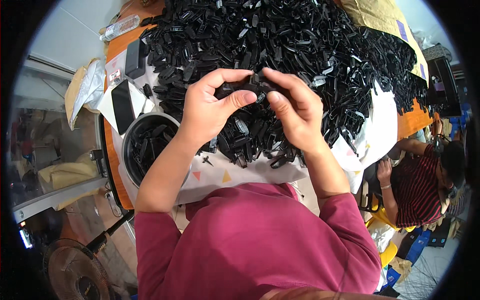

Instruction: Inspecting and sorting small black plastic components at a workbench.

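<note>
Both hands are raised over the near part of a big heap of small black plastic parts (250,40). Between my left hand (212,102) and my right hand (295,107) is a small black plastic part (257,86), pinched by the thumb and forefinger on each side. Its exact shape blends into the dark heap behind it. Left of my left forearm stands a round dark bowl (131,167) with more black parts inside. One small loose black piece (207,160) lies on the patterned cloth below my left wrist.
A phone (122,107) lies beside the bowl, with a dark box (135,59) and a clear bottle (120,28) farther back. Brown paper sacking (385,25) edges the heap at far right. A fan (77,272) stands lower left; another person (422,182) sits at right.
</note>
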`<state>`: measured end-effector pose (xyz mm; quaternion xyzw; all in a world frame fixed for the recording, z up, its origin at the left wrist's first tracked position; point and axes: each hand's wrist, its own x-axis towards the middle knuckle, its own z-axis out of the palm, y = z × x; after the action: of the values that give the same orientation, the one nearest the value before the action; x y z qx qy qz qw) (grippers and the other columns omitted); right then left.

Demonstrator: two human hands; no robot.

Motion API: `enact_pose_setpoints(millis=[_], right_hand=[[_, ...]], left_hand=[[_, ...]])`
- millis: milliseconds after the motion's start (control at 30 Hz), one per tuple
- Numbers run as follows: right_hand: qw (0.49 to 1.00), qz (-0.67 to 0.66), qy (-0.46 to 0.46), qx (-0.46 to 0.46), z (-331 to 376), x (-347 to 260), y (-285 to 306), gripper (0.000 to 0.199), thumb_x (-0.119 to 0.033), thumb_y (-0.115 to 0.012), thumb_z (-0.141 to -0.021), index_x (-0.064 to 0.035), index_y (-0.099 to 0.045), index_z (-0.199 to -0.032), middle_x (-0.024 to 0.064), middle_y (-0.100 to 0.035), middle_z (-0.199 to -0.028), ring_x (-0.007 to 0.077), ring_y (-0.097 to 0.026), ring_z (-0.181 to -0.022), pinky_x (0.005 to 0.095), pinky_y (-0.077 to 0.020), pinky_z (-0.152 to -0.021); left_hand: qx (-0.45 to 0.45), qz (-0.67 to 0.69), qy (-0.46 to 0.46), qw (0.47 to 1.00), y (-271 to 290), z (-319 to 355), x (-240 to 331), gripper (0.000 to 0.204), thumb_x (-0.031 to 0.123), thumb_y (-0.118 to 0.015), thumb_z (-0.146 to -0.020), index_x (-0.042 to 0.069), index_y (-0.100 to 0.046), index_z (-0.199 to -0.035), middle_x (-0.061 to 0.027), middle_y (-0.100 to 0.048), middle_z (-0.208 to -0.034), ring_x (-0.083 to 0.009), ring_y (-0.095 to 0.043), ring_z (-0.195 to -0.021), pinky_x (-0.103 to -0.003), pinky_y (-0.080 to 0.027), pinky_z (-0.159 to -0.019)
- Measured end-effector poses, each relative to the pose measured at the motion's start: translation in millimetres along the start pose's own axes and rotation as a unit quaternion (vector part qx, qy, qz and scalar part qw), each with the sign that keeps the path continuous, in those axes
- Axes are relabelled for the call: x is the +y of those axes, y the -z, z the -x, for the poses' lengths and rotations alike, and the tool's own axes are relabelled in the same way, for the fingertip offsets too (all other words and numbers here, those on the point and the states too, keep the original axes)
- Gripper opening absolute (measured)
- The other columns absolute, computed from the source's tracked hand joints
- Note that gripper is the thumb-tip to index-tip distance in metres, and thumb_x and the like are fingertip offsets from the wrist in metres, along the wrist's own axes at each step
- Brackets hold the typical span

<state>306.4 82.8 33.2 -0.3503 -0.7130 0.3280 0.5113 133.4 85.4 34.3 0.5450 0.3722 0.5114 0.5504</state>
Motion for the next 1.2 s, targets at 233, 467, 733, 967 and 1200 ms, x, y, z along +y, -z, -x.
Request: enact_pose_setpoints(millis=[233,467,733,967,1200], right_hand=[[0.985,0.149,0.086,-0.020,2.0,-6.0,6.6,0.035,0.007,-0.057,-0.075,-0.0009,-0.057,-0.109,0.0136,-0.060,-0.089,0.0203,-0.059,-0.074,0.0252,-0.0467,-0.064],[0.983,0.168,0.069,-0.012,15.4,-0.2,-9.0,0.042,0.011,-0.059,-0.070,-0.0025,-0.057,-0.110,0.0132,-0.058,-0.090,0.0219,-0.058,-0.070,0.0263,-0.0470,-0.058],[0.975,0.205,0.032,0.080,26.7,14.4,-21.1,0.039,0.002,-0.062,-0.075,-0.0027,-0.053,-0.113,0.0122,-0.058,-0.095,0.0138,-0.057,-0.068,0.0225,-0.0464,-0.053],[0.963,-0.044,-0.261,-0.052,-6.0,27.2,0.9,0.021,-0.007,-0.068,-0.074,0.0030,-0.057,-0.088,0.0045,-0.061,-0.078,0.0084,-0.057,-0.073,0.0215,-0.0465,-0.058],[0.835,0.504,-0.214,0.045,-96.0,131.5,67.8,0.044,-0.043,-0.063,-0.073,-0.0072,-0.060,-0.099,0.0125,-0.064,-0.090,0.0305,-0.060,-0.085,0.0381,-0.0465,-0.072]], left_hand=[[0.017,-0.139,-0.109,0.984,3.8,1.6,-2.7,0.026,0.010,-0.070,-0.073,0.000,-0.061,-0.095,-0.0021,-0.061,-0.088,-0.0080,-0.055,-0.081,-0.021,-0.045,-0.073],[0.038,0.224,0.129,0.965,-1.6,11.0,-27.6,0.030,0.013,-0.070,-0.074,0.003,-0.060,-0.101,0.0018,-0.055,-0.071,-0.0040,-0.043,-0.052,-0.016,-0.034,-0.046],[0.080,0.119,0.100,0.985,-23.8,4.8,-14.7,0.030,0.017,-0.063,-0.080,0.000,-0.058,-0.104,-0.0029,-0.060,-0.086,-0.0016,-0.040,-0.052,-0.015,-0.033,-0.046],[0.052,0.245,0.121,0.961,-7.0,-10.7,-37.8,0.023,0.021,-0.058,-0.084,0.001,-0.059,-0.095,-0.0032,-0.059,-0.085,-0.0022,-0.041,-0.051,-0.014,-0.032,-0.044],[0.232,0.191,0.100,0.949,33.7,-68.2,-57.0,0.012,0.009,-0.062,-0.076,0.002,-0.054,-0.082,-0.0066,-0.056,-0.077,-0.0136,-0.056,-0.062,-0.028,-0.049,-0.056]])
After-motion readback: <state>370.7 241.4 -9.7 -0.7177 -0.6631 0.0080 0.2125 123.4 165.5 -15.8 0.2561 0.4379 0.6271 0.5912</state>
